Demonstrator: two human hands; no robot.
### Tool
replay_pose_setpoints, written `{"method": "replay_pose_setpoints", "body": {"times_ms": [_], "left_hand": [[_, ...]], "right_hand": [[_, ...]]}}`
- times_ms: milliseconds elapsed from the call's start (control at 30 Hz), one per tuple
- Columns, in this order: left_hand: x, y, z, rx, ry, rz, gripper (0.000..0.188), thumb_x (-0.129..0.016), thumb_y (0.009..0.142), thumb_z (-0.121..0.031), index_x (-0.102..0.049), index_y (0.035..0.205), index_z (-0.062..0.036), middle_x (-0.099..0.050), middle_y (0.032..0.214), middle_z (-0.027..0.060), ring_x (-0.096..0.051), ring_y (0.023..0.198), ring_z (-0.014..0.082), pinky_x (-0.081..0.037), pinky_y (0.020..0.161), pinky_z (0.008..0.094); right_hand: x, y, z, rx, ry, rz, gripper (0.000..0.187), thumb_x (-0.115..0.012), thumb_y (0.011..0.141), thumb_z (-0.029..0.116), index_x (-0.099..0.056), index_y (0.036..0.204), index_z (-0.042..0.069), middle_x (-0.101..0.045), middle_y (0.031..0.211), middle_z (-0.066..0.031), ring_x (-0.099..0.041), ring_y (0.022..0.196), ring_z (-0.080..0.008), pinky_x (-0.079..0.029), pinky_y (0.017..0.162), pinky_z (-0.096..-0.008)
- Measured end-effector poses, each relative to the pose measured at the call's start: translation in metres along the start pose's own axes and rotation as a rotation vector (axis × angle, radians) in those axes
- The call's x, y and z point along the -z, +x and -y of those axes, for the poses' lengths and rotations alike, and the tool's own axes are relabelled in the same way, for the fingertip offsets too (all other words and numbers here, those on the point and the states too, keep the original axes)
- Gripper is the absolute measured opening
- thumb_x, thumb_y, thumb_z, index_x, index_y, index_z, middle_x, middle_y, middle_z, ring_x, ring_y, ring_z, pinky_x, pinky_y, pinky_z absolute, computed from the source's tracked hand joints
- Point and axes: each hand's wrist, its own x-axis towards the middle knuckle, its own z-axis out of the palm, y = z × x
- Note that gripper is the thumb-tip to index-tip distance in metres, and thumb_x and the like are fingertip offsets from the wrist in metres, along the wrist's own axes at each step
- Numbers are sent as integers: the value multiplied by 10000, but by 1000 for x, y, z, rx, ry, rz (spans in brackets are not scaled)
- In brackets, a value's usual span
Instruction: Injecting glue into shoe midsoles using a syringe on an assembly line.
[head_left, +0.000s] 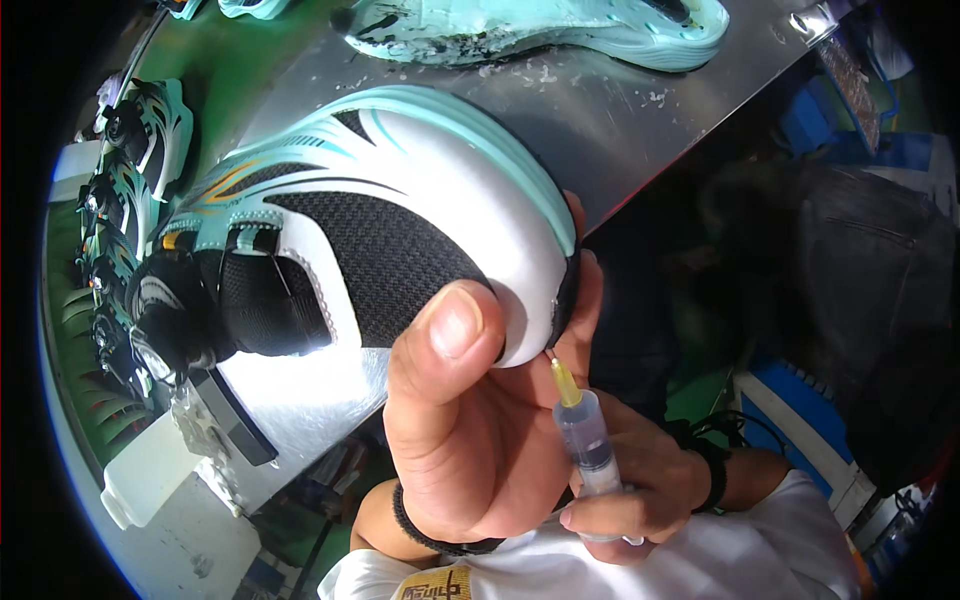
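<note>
A white, black and turquoise sports shoe (400, 220) is held up on its side, its toe toward me and its laced opening to the left. My left hand (465, 440) grips the toe, thumb pressed on the upper and fingers behind the sole. In my right hand (650, 480) is a clear syringe (590, 440) with a yellow needle hub. Its tip meets the toe's edge, where upper and sole join. My right fingers are wrapped round the lower barrel and plunger, partly hiding them.
Under the shoe lies a metal table (640, 120) with whitish flakes on it. A turquoise sole (540, 35) with dark smears rests at its far side. More shoes (125, 200) are lined up at the left. A white plastic bottle (150, 470) lies near the lower left.
</note>
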Motion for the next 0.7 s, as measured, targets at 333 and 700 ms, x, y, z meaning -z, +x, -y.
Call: {"method": "replay_pose_setpoints", "body": {"times_ms": [333,700], "left_hand": [[42,-57,-37,117,225,-88,704,-670,652,-111,-360,1278,-21,-542,1056,185,-582,961,304,-516,822,402],[85,-103,-64,478,279,-265,802,-757,436,-36,-450,1176,3,-574,1004,219,-593,918,370,-469,844,459]], "right_hand": [[50,10,9,-231,37,-112,240,-618,698,157,-518,884,41,-519,689,-75,-512,594,-152,-408,871,-582],[54,85,-10,-561,8,-251,257,-502,726,89,-460,962,-2,-489,611,-75,-410,417,-88,-483,778,-369]]}}
